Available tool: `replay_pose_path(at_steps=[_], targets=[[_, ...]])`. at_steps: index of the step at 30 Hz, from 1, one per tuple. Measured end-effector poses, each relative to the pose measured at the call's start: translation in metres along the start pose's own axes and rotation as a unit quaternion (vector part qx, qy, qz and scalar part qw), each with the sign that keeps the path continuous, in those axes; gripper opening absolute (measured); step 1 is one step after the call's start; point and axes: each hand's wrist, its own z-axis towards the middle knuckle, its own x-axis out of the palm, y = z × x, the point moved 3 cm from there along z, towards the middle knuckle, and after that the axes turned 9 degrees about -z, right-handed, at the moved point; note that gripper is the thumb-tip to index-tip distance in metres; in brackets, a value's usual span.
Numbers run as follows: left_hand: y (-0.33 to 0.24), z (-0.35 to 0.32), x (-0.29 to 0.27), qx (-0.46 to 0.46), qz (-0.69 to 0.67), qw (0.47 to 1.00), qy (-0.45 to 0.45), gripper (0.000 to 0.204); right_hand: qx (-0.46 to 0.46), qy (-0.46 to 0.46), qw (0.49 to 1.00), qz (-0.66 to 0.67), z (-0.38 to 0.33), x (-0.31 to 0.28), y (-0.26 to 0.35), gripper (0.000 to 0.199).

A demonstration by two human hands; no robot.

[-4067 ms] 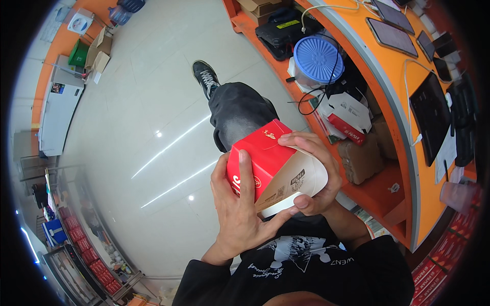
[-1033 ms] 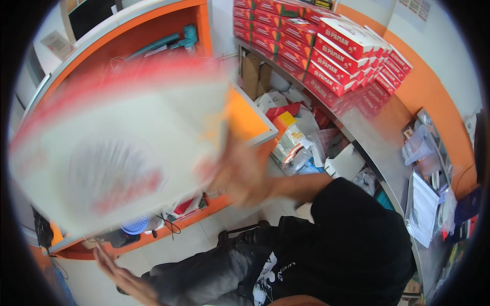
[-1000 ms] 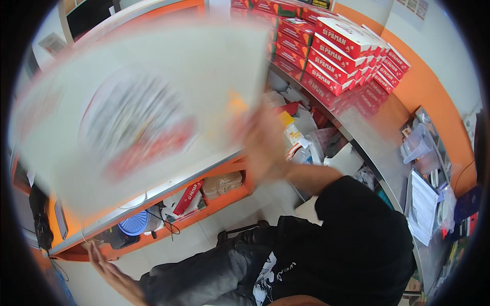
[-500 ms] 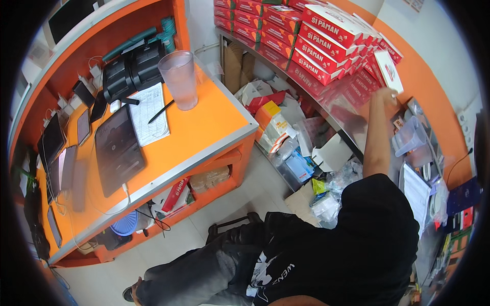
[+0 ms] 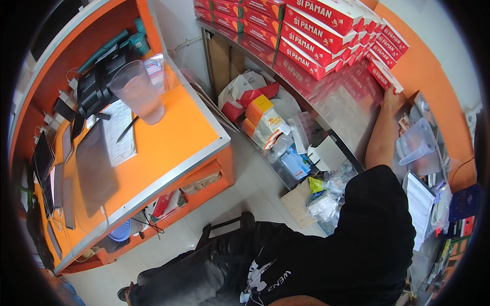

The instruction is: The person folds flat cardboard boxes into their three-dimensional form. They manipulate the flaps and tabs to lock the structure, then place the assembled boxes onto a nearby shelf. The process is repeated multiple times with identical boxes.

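My right hand [image 5: 390, 97] reaches out to the metal shelf [image 5: 352, 109] and grips the near end of a red and white cardboard food box [image 5: 384, 76]. That box lies on the shelf at the right end, against a short pile of like boxes [image 5: 390, 45]. To its left rises a larger stack of the same boxes [image 5: 321, 33]. At the lower left, beside my knee, a small part of my left hand [image 5: 129, 293] shows; its fingers are mostly hidden.
An orange counter [image 5: 178, 120] on the left bears a clear plastic tumbler [image 5: 138, 92], papers, a pen, a laptop [image 5: 97, 168] and phones. Cartons and plastic bags crowd the lower shelf [image 5: 286, 148]. A clear plastic jug [image 5: 416, 143] stands near my right forearm.
The box in my right hand has gone from tilted up above the shelf to lying down beside the other boxes. The whole view has shifted slightly.
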Motion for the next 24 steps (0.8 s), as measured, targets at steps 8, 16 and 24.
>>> replay_pose_path(at_steps=[8,16,24], targets=[[-0.017,-0.002,0.001,0.014,0.033,0.999,-0.015,0.041,-0.048,0.046,0.973,-0.221,0.048,0.037,-0.025,0.068],[-0.034,-0.002,0.001,0.032,0.047,0.998,-0.016,0.039,-0.092,0.013,0.943,-0.320,0.043,0.054,-0.025,0.060],[-0.035,-0.002,0.001,0.060,0.045,0.997,-0.005,0.039,-0.168,0.013,0.917,-0.362,0.066,0.063,-0.046,0.050]])
